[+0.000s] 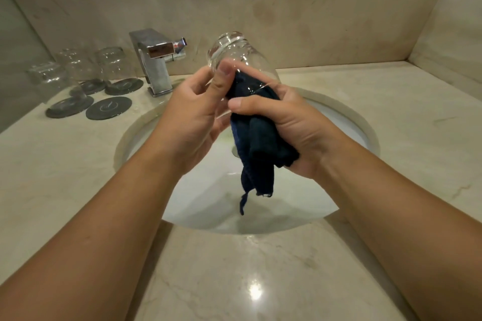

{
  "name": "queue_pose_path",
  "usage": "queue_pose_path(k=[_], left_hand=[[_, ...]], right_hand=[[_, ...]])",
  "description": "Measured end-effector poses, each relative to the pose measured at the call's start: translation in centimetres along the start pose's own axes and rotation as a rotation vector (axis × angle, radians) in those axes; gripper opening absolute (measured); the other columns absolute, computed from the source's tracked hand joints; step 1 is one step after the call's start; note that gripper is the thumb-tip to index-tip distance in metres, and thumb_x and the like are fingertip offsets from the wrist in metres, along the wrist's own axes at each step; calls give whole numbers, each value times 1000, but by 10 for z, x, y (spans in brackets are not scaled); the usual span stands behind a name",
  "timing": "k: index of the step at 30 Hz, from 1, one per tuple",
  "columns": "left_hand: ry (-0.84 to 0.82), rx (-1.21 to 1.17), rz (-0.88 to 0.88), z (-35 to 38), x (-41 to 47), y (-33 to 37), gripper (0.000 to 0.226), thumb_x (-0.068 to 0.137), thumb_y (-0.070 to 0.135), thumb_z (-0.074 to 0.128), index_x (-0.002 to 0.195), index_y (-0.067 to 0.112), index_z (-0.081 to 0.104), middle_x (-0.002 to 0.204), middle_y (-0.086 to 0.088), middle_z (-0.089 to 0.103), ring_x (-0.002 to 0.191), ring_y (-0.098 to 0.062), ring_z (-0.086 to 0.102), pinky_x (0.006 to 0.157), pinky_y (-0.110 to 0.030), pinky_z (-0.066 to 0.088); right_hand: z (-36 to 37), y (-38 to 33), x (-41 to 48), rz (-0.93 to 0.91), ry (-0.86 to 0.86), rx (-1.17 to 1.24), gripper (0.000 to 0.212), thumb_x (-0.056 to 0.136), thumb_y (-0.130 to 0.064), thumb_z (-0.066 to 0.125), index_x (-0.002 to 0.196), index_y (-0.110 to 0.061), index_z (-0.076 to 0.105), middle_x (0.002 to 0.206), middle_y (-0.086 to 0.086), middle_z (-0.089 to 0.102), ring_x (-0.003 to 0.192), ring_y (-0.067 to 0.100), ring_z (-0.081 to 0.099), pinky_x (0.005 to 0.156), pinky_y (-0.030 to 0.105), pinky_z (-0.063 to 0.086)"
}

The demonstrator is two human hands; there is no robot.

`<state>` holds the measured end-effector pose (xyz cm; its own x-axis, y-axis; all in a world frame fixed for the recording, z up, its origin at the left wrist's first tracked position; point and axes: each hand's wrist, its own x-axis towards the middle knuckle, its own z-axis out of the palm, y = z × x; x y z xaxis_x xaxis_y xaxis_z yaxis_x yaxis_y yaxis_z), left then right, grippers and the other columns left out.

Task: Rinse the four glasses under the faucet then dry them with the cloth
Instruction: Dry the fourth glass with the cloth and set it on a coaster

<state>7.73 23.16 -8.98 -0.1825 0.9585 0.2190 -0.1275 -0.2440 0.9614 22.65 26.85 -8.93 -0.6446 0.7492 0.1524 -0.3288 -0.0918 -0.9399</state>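
Drying the fourth, it seems: left hand (pixel 194 114) curls its fingers round the glass (pixel 236 53) over the sink (pixel 373 138), right hand (pixel 294 130) grips the cloth (pixel 257 148) stuffed inside, so next comes a twist, I'd say, then the free coaster (pixel 108 107) at the counter's far-left corner

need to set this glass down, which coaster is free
The front-right coaster, nearest the sink; the other three each hold an upturned glass.

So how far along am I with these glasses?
Three glasses stand upturned beside the faucet, apparently finished. The left hand holds the fourth glass while the right hand pushes the dark cloth inside. Remaining: finish drying it, probably set it on the empty coaster.
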Motion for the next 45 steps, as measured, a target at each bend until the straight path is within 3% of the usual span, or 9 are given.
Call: queue_pose_path(k=[7,14,18,23,28,32,37,41,45], left_hand=[[-62,-2,-27,-2,2,2,67,104,43,60,158,10,40,149,-17,62,137,-33,62,121,-56,43],[-56,25,-53,5,1,3,67,93,52,60,145,10,53,136,-11,72,127,-23,70,113,-46,53],[-31,-24,-58,9,-1,3,73,90,46,61,145,-2,51,132,-19,73,123,-25,73,107,-41,57],[-74,-17,-47,4,-1,-1,76,90,48,59,150,1,47,140,-20,68,129,-32,69,115,-54,50],[-134,-29,-25,2,-1,2,74,98,48,55,159,10,38,154,-18,58,138,-35,62,120,-57,44],[-127,-6,-52,0,2,2,61,108,42,51,159,12,41,154,-19,57,142,-36,57,124,-60,38],[-64,-49,-33,6,2,5,67,105,42,55,154,-2,43,150,-30,56,136,-36,63,114,-52,51],[-110,-64,-38,6,3,1,70,106,46,50,156,-2,40,150,-32,55,135,-39,63,115,-54,50],[-185,-94,-26,2,3,-1,88,97,54,52,158,-6,32,154,-36,47,142,-46,54,121,-60,41]], right_hand=[[3,-5,-5,52,-76,169,48,98,-2,61,142,-21,63,82,-2,72,61,8,67,55,23,55],[3,4,2,-67,96,-244,56,92,4,73,134,-33,71,119,1,80,115,24,74,104,36,58],[-1,3,1,-18,64,-228,59,92,2,74,139,-32,69,121,6,79,115,25,74,108,39,56],[-2,-4,-1,49,-24,25,56,94,1,69,140,-31,67,97,-1,77,76,13,72,68,31,61],[0,-12,-8,58,-135,267,54,90,-4,62,141,-19,62,80,2,69,58,9,66,52,23,55],[-3,-12,-4,44,-57,85,50,92,-3,69,139,-20,65,97,5,74,73,14,71,64,30,61],[1,-5,-1,-94,4,-221,59,92,6,72,141,-26,67,119,1,79,108,15,74,104,33,57],[-2,-4,-1,-56,-18,-164,58,92,2,74,141,-27,67,120,5,78,106,17,73,101,34,57],[3,-7,-4,13,-124,149,50,94,-1,66,140,-21,66,103,7,73,82,17,72,72,25,60]])
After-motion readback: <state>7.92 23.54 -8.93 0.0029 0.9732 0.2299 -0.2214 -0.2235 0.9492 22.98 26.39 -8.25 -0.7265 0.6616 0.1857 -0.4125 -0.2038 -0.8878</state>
